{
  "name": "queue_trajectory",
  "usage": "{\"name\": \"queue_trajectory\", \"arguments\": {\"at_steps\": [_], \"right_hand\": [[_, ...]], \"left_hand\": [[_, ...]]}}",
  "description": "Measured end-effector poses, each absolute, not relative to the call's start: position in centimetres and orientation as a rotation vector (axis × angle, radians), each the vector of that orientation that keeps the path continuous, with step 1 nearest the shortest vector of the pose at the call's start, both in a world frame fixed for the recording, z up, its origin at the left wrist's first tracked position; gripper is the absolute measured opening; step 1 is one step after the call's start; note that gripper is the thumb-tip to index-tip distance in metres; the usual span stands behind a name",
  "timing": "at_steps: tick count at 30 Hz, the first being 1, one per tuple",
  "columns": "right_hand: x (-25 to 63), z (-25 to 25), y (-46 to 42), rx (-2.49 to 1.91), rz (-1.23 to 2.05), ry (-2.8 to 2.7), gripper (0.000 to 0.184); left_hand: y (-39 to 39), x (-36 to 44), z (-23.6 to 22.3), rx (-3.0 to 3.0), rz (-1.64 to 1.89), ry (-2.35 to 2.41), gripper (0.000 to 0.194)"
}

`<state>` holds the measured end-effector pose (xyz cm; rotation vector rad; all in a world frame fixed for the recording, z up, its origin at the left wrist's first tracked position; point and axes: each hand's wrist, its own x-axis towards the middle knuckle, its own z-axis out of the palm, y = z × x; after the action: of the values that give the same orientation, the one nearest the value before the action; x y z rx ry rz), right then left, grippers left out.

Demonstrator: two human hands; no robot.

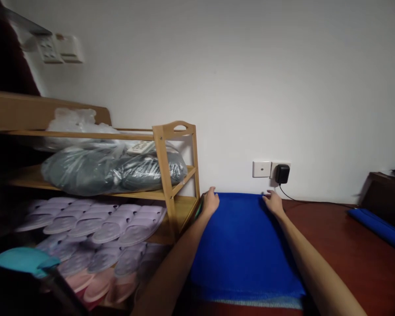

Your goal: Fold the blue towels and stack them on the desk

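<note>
A flat, folded blue cloth (243, 245) lies on the reddish-brown tabletop, its far edge close to the wall. At its far left corner is my left hand (210, 202), closed on the cloth's edge, with some fingers hidden. My right hand (274, 203) has hold of the far right corner in the same way, thumb toward the cloth. Along the near edge of the cloth runs a pale, fuzzy strip. Both forearms reach forward on either side of it.
Left of the cloth stands a wooden rack (166, 171) with bagged items and several lilac slippers (108, 226). A black plug adapter (282, 174) sits in the wall socket, its cord running right. Another blue cloth (378, 226) lies at the right; a turquoise object (23, 260) is lower left.
</note>
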<state>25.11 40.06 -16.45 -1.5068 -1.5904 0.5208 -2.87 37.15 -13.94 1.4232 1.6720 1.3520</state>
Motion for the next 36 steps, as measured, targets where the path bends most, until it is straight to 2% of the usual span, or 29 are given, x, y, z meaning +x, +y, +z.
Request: {"name": "queue_trajectory", "arguments": {"at_steps": [3, 6, 9, 17, 23, 27, 31, 36], "right_hand": [[24.1, -16.9, 39.5, -1.503, 0.398, -1.908, 0.052], [23.6, -17.7, 39.1, -1.580, 0.319, -2.111, 0.061], [23.7, -18.2, 39.1, -1.695, 0.233, -2.200, 0.070], [22.0, -15.5, 36.3, -1.749, 0.003, -2.288, 0.072], [21.0, -16.1, 32.1, -1.666, 0.165, -2.431, 0.076], [20.9, -16.5, 30.6, -1.630, 0.129, -2.422, 0.076], [20.7, -14.6, 28.3, -1.622, 0.112, -2.402, 0.071], [21.9, -13.6, 22.5, -1.499, 0.271, -2.492, 0.067]], "left_hand": [[36.7, -2.2, -15.3, 1.830, 1.126, 1.680, 0.042], [36.8, -2.1, -16.1, 2.260, 0.613, 1.870, 0.056], [37.3, -2.3, -16.5, 2.337, 0.312, 1.972, 0.066], [34.3, -0.9, -14.7, 2.606, 0.408, 2.047, 0.057], [29.6, 0.0, -16.1, 2.463, 0.327, 1.878, 0.069], [28.5, -0.2, -16.5, 2.507, 0.410, 1.849, 0.061], [26.4, 0.1, -14.8, 2.538, 0.515, 1.873, 0.054], [20.6, -1.3, -14.3, 2.596, 0.492, 1.755, 0.059]]}}
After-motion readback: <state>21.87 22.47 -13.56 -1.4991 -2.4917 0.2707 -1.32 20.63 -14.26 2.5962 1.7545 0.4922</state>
